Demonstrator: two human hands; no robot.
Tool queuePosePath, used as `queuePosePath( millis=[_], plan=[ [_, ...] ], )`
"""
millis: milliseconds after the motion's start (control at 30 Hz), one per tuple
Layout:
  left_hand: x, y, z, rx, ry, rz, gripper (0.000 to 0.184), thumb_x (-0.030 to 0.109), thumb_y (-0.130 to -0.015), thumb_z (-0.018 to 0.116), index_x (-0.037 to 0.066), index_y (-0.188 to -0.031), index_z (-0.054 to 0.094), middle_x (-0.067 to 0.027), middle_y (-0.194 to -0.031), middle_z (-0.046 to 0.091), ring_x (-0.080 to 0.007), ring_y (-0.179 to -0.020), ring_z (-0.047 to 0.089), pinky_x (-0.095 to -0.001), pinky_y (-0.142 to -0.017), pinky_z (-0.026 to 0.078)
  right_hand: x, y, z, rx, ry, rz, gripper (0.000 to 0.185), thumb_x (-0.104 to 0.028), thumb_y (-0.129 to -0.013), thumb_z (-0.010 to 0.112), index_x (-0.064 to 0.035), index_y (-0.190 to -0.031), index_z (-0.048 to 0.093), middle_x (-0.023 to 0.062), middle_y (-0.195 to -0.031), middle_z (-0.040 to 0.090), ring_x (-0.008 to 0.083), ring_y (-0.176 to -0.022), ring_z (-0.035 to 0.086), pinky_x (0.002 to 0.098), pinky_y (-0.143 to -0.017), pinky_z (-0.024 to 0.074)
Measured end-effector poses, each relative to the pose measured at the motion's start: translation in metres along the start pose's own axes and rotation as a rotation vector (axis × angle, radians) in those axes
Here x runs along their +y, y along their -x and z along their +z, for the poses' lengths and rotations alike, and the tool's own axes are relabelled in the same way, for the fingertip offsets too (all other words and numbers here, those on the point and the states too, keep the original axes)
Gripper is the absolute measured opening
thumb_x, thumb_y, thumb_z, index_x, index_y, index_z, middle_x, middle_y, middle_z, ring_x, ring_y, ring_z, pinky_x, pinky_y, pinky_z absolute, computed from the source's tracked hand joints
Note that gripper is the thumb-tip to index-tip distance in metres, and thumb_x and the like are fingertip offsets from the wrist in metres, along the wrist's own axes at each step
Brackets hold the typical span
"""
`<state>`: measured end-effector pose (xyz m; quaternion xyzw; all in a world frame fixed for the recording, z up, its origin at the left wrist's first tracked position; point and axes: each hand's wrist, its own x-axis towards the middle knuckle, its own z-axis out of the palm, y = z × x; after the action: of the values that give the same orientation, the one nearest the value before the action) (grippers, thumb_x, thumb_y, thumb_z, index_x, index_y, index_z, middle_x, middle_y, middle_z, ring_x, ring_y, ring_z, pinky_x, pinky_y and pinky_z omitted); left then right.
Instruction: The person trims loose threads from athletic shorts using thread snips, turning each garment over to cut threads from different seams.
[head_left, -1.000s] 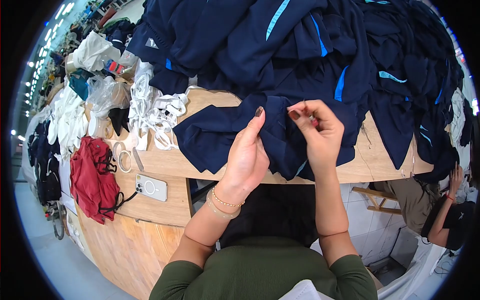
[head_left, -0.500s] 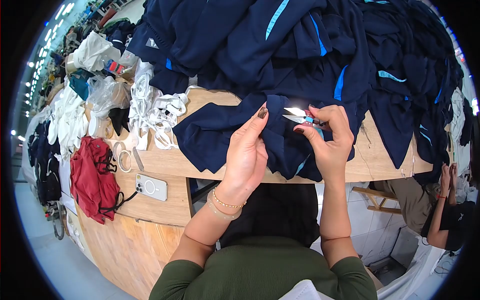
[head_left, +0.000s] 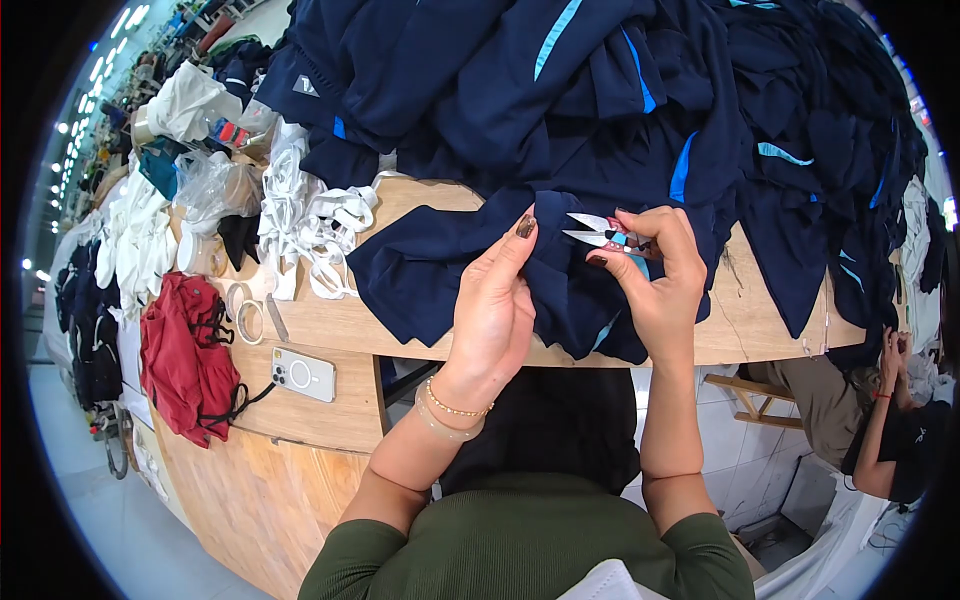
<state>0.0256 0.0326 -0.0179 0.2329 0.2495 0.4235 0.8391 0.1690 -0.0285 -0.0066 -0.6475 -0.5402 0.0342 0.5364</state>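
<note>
A navy garment [head_left: 420, 265] with light-blue trim lies bunched near the table's front edge. My left hand [head_left: 500, 300] is closed on its upper edge, thumb on top and the fingers behind the cloth. In my right hand [head_left: 655, 270] is a pair of thread snips [head_left: 605, 234], gripped between thumb and fingers. Their two pointed blades stand apart and face left, over the navy cloth and a short way from my left thumb. Part of the snips' handle is hidden by my fingers.
Navy garments [head_left: 440, 80] are heaped across the back. White straps [head_left: 335, 225], tape rolls [head_left: 248, 318], a red cloth [head_left: 185, 360] and a phone [head_left: 303, 375] lie at left. A co-worker's arm [head_left: 880, 420] and a wooden stool [head_left: 750, 400] show at right.
The snips have turned slightly, and their blades now look wider apart without the bright glare. My left hand and the garment have barely moved.
</note>
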Motion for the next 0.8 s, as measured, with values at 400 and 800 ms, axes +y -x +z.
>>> queuePosePath(
  millis=[400, 800],
  plan=[
    [0.0013, 0.0022, 0.0001, -0.021, -0.064, 0.038, 0.036, 0.013, -0.095, 0.052, -0.006, -0.125, 0.052, -0.0119, -0.124, 0.057, -0.0131, -0.115, 0.052, -0.0243, -0.103, 0.035, -0.0016, -0.0041, -0.0001, 0.000, -0.005, 0.010, 0.028, -0.008, -0.063, 0.079, 0.0013, -0.083, 0.061, 0.0070, -0.075, 0.057, 0.0204, -0.069, 0.049, 0.0289, -0.061, 0.0406],
    [-0.0020, 0.0018, -0.0007, 0.027, -0.080, 0.042, 0.036, 0.011, -0.095, 0.052, -0.007, -0.126, 0.051, -0.0119, -0.124, 0.057, -0.0125, -0.115, 0.052, -0.0239, -0.103, 0.036, -0.0005, -0.0056, -0.0020, -0.054, 0.036, -0.032, 0.028, -0.012, -0.065, 0.078, 0.0001, -0.083, 0.061, 0.0057, -0.074, 0.058, 0.0203, -0.070, 0.049, 0.0301, -0.064, 0.0399]
  ],
)
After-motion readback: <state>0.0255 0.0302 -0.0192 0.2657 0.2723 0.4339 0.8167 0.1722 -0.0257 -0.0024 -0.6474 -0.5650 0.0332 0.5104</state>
